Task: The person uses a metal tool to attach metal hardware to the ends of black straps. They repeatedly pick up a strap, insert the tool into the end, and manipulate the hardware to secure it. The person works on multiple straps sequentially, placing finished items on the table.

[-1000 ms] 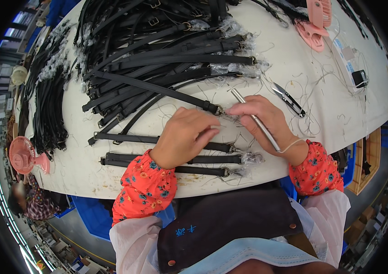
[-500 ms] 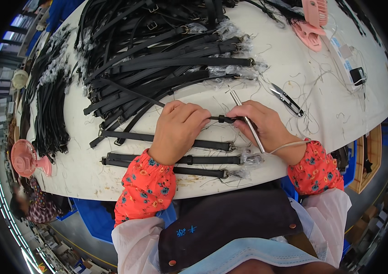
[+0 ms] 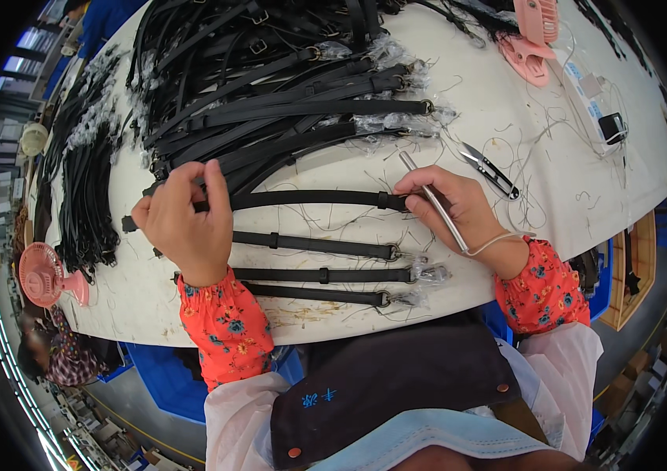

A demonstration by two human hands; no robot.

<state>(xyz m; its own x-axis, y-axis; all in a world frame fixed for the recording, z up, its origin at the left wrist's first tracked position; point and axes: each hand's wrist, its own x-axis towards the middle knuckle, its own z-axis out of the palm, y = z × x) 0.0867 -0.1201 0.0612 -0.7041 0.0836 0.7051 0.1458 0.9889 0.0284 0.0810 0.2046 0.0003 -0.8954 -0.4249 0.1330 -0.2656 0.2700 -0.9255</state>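
A black strap [image 3: 314, 198] stretches between my hands above the pale table. My left hand [image 3: 188, 220] is closed around it toward its left end, which pokes out beyond the hand. My right hand [image 3: 459, 206] pinches the strap's right end. The same hand also grips a slim silver metal rod [image 3: 445, 216], slanting across the fingers with a thin pale cord at its lower end. Just below lie several finished-looking black straps with buckles, among them one strap [image 3: 326, 245] and a lower one [image 3: 365, 275] with clear plastic wrap at its end.
A large heap of black straps [image 3: 271, 118] covers the far left. Thread snips [image 3: 490, 170] lie beyond my right hand among loose threads. A pink clip fan [image 3: 533, 47], a power strip [image 3: 584, 94] and another pink fan [image 3: 43, 273] stand around. Blue bins [image 3: 162, 377] sit below the table edge.
My left hand has slid left along the strap, drawing it out nearly straight. The right hand keeps the strap end and the rod, shifted very slightly.
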